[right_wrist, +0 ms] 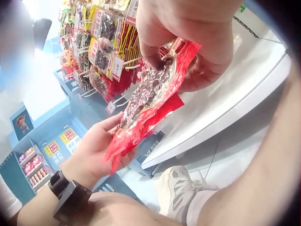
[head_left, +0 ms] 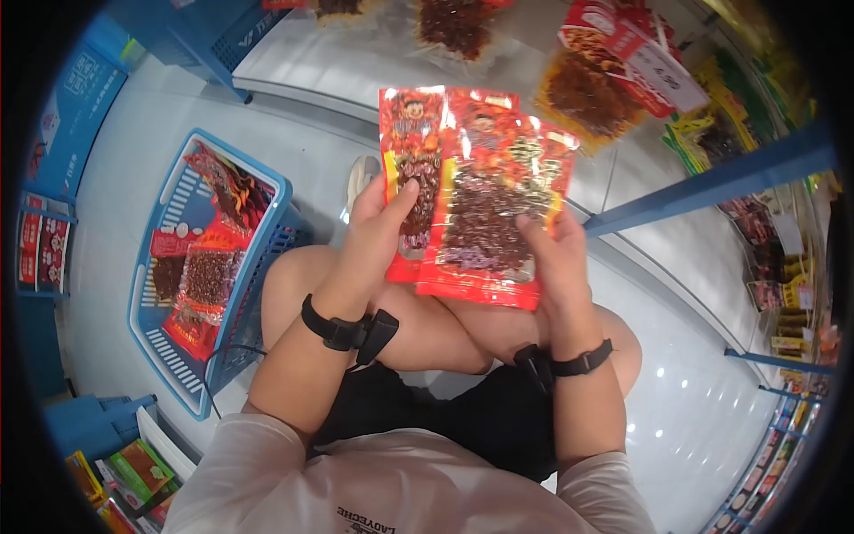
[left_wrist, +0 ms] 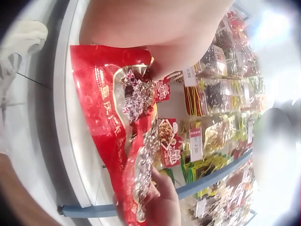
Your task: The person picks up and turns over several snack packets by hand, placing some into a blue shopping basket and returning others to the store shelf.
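Observation:
Two or more red snack packets with clear windows are held up over the lap in the head view. My left hand (head_left: pixel 381 228) grips the left packet (head_left: pixel 414 169), thumb across its front. On the right, my right hand (head_left: pixel 559 258) pinches the front packet (head_left: pixel 489 214) by its right edge, thumb on top. The packets overlap in the middle, and another edge shows behind them. In the right wrist view, fingers of the right hand (right_wrist: pixel 188 42) curl round a packet (right_wrist: pixel 150 89), with the left hand (right_wrist: pixel 94 148) at its far end.
A blue basket (head_left: pixel 147 294) on the floor at the left holds several snack packets. White shelving (head_left: pixel 302 67) with hanging packets and price tags stands ahead and to the right. A blue bar (head_left: pixel 712 182) crosses at the right. A shoe (head_left: pixel 360 182) is near the shelf base.

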A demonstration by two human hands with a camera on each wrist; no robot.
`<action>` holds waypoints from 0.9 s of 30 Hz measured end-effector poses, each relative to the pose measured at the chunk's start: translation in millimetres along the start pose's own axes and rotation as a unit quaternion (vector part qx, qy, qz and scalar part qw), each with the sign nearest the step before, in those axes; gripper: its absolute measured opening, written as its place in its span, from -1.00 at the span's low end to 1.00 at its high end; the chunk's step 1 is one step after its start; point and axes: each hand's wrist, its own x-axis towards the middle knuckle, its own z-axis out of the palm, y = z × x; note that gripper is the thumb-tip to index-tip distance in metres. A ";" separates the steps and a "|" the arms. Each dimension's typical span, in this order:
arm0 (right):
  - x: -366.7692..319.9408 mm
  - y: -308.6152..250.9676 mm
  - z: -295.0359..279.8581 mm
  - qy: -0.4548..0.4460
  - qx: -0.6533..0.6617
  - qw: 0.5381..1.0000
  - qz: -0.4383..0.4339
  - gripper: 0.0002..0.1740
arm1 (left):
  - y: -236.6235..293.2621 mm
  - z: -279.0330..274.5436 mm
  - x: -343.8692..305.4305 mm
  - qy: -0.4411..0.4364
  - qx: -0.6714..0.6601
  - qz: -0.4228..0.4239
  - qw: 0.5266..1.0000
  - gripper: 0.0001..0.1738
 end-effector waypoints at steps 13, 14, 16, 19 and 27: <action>-4.7 -20.8 -31.2 -0.030 0.208 0.977 -0.046 -0.49 | 35.1 -0.3 -0.9 0.070 -0.300 0.047 0.950 -0.58; -7.7 -23.3 -26.8 -0.041 0.240 0.969 -0.031 -0.46 | 21.8 -14.8 2.3 -0.036 -0.379 0.032 0.924 -0.71; -11.8 -22.0 -25.9 -0.044 0.228 0.973 -0.006 -0.56 | -0.5 -31.9 10.9 -0.325 -0.488 0.034 0.809 -0.81; -12.5 -11.2 -29.8 -0.052 0.264 0.963 0.020 -0.56 | 19.8 -22.2 -22.1 -0.295 -0.534 -0.127 0.782 -0.72; -17.4 -13.6 -11.9 -0.064 0.184 0.980 0.025 -0.56 | 8.2 -15.9 -17.2 -0.390 -0.472 -0.156 0.775 -0.69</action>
